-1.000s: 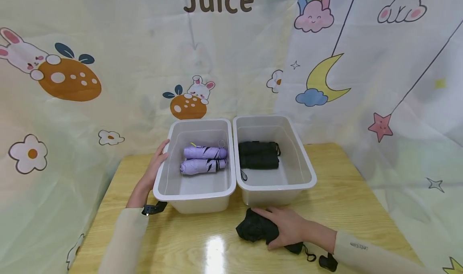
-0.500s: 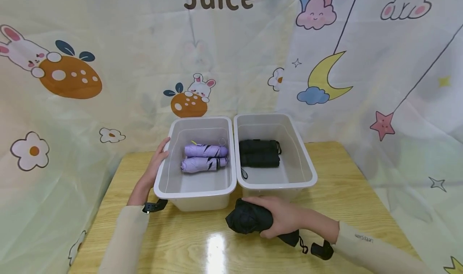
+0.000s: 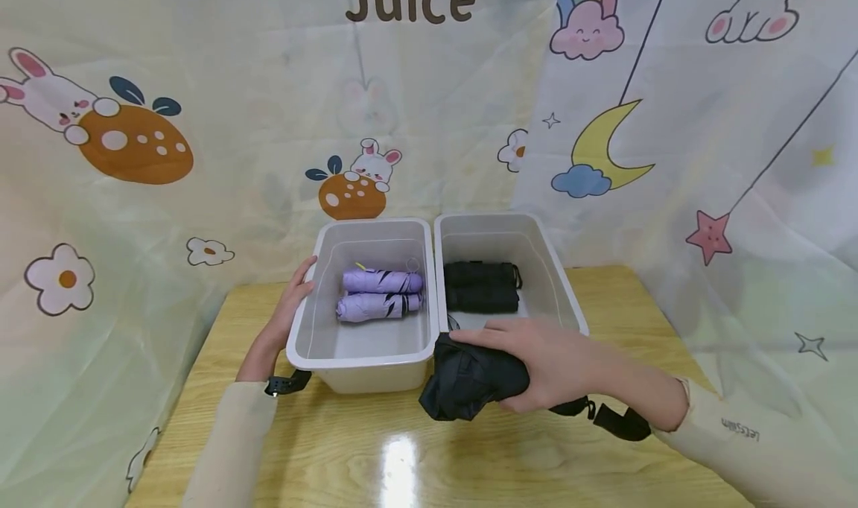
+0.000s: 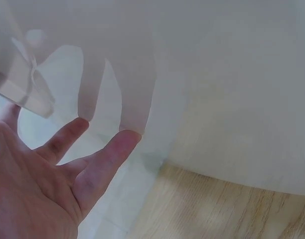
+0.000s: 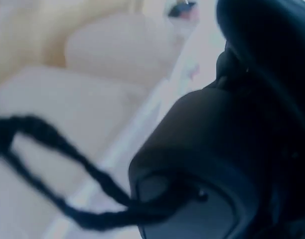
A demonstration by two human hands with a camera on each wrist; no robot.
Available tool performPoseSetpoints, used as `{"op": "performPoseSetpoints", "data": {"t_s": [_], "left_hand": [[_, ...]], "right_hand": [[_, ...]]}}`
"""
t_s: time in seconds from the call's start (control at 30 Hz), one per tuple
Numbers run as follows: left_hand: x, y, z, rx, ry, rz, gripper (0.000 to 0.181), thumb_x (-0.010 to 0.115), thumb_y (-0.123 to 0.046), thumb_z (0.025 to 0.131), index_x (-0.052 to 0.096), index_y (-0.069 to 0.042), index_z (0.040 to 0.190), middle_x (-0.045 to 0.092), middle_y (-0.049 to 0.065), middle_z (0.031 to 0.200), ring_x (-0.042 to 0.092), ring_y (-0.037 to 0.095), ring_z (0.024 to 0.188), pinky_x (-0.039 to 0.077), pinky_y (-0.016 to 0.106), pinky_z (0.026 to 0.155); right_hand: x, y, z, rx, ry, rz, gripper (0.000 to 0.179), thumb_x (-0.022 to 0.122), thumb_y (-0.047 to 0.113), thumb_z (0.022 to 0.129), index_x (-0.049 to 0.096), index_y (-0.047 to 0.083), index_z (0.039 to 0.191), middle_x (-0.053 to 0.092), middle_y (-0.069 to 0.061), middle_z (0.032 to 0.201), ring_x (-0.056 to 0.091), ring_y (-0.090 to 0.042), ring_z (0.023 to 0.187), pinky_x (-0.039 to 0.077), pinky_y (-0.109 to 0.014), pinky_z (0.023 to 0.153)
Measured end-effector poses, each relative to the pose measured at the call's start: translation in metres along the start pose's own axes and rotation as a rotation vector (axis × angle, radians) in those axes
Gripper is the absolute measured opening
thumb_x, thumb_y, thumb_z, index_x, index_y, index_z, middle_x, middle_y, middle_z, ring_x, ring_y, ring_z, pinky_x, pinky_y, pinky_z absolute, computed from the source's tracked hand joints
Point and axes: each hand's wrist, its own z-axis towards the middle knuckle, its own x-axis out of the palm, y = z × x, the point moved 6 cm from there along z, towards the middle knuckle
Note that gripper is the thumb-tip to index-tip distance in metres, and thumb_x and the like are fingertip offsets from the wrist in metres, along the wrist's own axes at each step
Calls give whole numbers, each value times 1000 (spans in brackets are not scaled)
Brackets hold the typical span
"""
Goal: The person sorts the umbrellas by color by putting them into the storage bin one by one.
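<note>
My right hand (image 3: 553, 363) grips a black folded umbrella (image 3: 472, 378) above the table, in front of the right-hand bin. The right wrist view has the umbrella's dark handle (image 5: 192, 129) up close, a cord loop (image 5: 95, 174) hanging from its end. Two more black umbrellas (image 3: 481, 288) lie side by side in the right bin (image 3: 559, 277). Two purple umbrellas (image 3: 378, 307) lie in the left bin (image 3: 362, 363). With fingertips against that bin's outer left wall, my left hand (image 3: 288, 310) rests; the left wrist view confirms the contact of the spread fingers (image 4: 107, 164).
Both bins stand next to each other at the back of a wooden table (image 3: 335, 448). Behind it hangs a printed cloth (image 3: 456, 121) with cartoon figures. The held umbrella and right forearm cover the right bin's front rim.
My right hand has lifted the black umbrella off the table and brought it up and forward to the right bin's front edge. The left hand stays put.
</note>
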Motion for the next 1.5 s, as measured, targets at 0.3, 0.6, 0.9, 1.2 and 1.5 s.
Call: {"op": "performPoseSetpoints", "data": {"t_s": [0.3,0.6,0.9,1.2,1.5], "left_hand": [[1,1,2,-1,2,-24,53,31,-27,107,13,-21,157,21,22,154,35,51,126,42,64,91],[0,3,3,-5,-23,-34,54,32,-27,107,13,-21,157,20,21,155,33,52,128,37,67,93],[-2,4,2,-16,-23,-26,56,35,-29,106,13,-23,157,20,19,156,34,50,129,40,63,93],[1,3,-2,-21,-28,-34,55,34,-28,106,12,-22,157,19,21,155,32,52,129,36,67,94],[1,2,-4,-13,-25,-31,55,32,-28,107,10,-21,157,18,22,156,32,54,128,38,66,93]], "right_hand": [[-56,-31,10,29,-96,-200,99,83,43,66,33,34,151,54,13,112,54,-6,81,49,-29,67],[-86,-66,34,56,-128,-141,98,84,43,70,30,35,152,47,5,143,51,-18,119,47,-44,89],[-83,-118,62,123,-90,-135,96,84,37,72,33,29,152,45,-4,145,50,-27,122,44,-49,93],[-54,-172,77,140,-51,-97,95,86,31,71,36,22,152,44,-5,148,42,-27,132,38,-50,102],[-30,-197,83,187,4,-65,98,88,22,69,37,20,151,47,-6,144,46,-30,128,40,-51,100]]}}
